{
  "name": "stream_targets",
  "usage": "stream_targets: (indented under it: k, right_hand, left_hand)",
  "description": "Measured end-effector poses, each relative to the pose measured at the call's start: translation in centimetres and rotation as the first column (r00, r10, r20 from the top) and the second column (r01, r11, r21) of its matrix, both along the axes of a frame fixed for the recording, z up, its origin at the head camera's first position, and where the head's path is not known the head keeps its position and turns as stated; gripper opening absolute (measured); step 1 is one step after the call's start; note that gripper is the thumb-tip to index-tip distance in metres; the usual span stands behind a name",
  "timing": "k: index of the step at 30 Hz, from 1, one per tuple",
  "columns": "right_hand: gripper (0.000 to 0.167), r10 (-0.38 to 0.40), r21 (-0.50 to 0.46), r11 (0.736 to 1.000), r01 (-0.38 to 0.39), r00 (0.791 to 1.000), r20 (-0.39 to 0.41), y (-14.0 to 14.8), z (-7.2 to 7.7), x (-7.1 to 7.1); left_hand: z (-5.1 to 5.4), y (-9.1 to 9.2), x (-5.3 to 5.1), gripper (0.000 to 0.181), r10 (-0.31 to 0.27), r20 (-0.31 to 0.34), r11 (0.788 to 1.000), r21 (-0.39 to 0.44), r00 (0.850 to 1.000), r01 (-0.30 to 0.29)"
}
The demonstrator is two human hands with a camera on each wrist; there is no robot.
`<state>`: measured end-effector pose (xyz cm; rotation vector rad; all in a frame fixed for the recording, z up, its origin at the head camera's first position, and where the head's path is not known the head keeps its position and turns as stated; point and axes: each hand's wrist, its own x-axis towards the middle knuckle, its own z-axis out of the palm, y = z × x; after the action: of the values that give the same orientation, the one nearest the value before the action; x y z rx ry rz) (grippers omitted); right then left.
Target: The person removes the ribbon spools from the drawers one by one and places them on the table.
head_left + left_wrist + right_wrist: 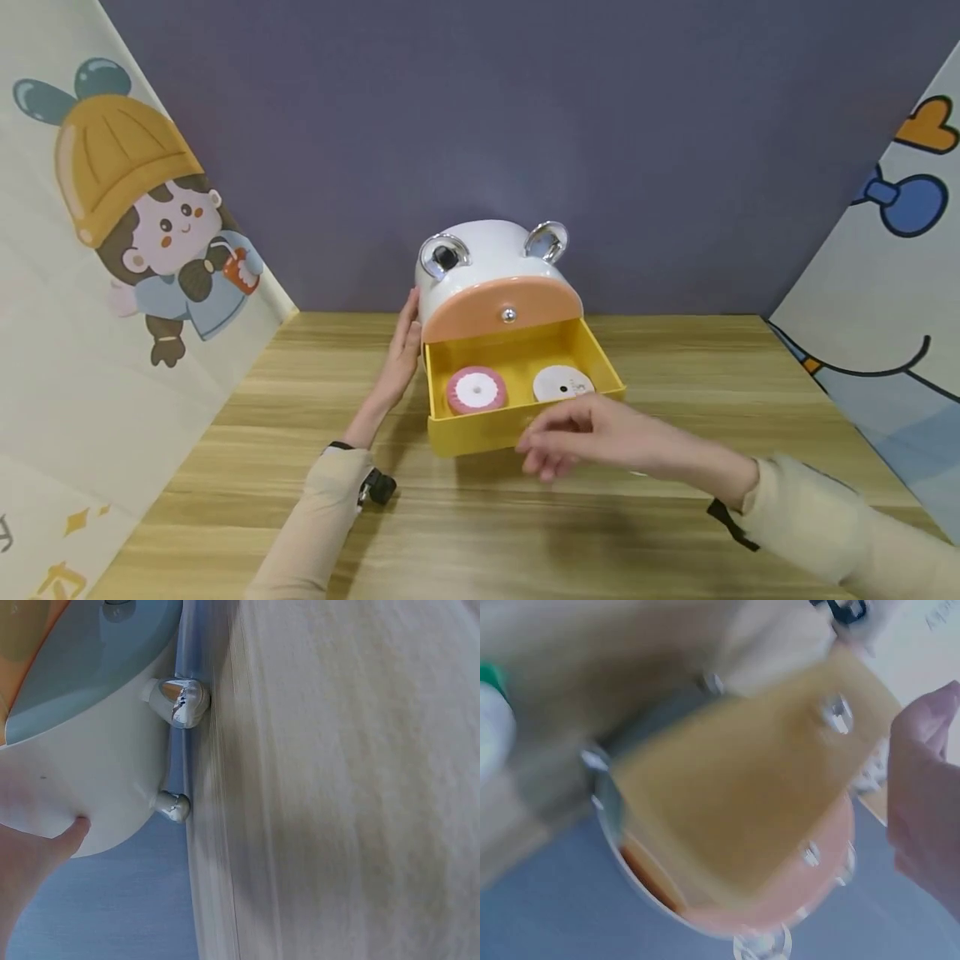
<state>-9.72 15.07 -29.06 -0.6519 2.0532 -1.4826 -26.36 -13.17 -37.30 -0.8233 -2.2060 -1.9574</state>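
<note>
A white rounded storage box (487, 242) with silver ear-like rings stands at the table's back edge. Its upper front is an orange panel (480, 310) with a silver knob. Below, the yellow drawer (480, 433) is pulled out, holding a pink disc with a white scalloped centre (477, 390) and a white disc (558, 383) with a dark centre. My left hand (402, 354) rests on the box's left side, fingers extended; in the left wrist view its thumb (71, 834) touches the white wall. My right hand (577, 429), fingers loosely bent, holds nothing and hovers before the drawer's front right.
The wood-grain table (255, 467) extends around the box, with a dark blue-grey wall (525, 108) behind it. Cartoon-printed panels (67, 350) flank both sides. In the right wrist view, a blurred white object with a green part (491, 727) shows at the left edge.
</note>
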Motion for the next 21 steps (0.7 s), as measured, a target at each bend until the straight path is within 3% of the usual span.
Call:
stream_targets:
  k: [4,8,11,16,21]
  right_hand:
    - [0.029,-0.037,0.024,0.999,0.042,0.981,-0.188,-1.3,2.4,-1.9]
    - [0.027,-0.049,0.129,0.985,0.117,0.898,-0.438,-2.8,2.5,-4.2]
    - [0.032,-0.016,0.210,0.965,0.159,0.831,-0.555,-3.6,2.0,-5.7]
    - [0.050,0.060,0.317,0.933,0.170,0.794,-0.605,-4.4,1.3,-7.5]
    - [0.066,0.172,0.438,0.887,0.144,0.778,-0.604,-5.1,0.9,-8.7]
  left_hand:
    - [-0.1,-0.2,-0.1,0.055,0.007,0.011,1.000,-0.016,1.000,-0.007]
    - [-0.3,-0.2,-0.1,0.055,0.009,0.020,1.000,-0.029,1.000,-0.009]
    - [-0.3,-0.1,0.0,0.056,0.006,0.027,1.000,-0.023,1.000,-0.005]
    - [-0.3,0.0,0.1,0.055,0.017,0.023,1.000,-0.017,1.000,-0.016]
    - [-0.2,-0.1,-0.1,0.055,0.025,0.015,1.000,-0.002,1.000,-0.025]
